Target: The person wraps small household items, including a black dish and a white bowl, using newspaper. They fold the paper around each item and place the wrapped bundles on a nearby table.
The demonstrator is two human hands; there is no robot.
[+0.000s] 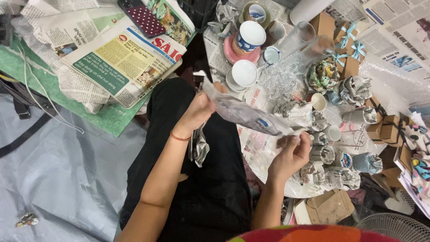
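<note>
Stretching across the middle of the frame, a crumpled sheet of grey newsprint (pixel 248 115) runs on a slant between both hands. The left hand (pixel 197 112), with a thin red bracelet (pixel 179 137) at its wrist, pinches the sheet's upper end, fingers (pixel 210 104) clenched on the paper. The right hand (pixel 292 154) grasps the lower end near centre right, its fingertips closed on the edge. Both forearms rise from the bottom of the frame over a lap in black cloth (pixel 210 188).

Just beyond the sheet, in the upper centre, stand white ceramic cups with blue print (pixel 250 36) and a plain white bowl (pixel 244 73), near clear drinking glasses (pixel 304 38). Right of the hands lies a cluster of small bundles wrapped in newspaper (pixel 340 172), and further right brown cardboard gift boxes tied with ribbon (pixel 390 129). A folded newspaper with coloured headlines (pixel 125 60) sits at upper left, a dark red polka-dot phone case (pixel 142 18) on top of it. Grey plastic sheeting (pixel 58 170) covers the floor at lower left.
</note>
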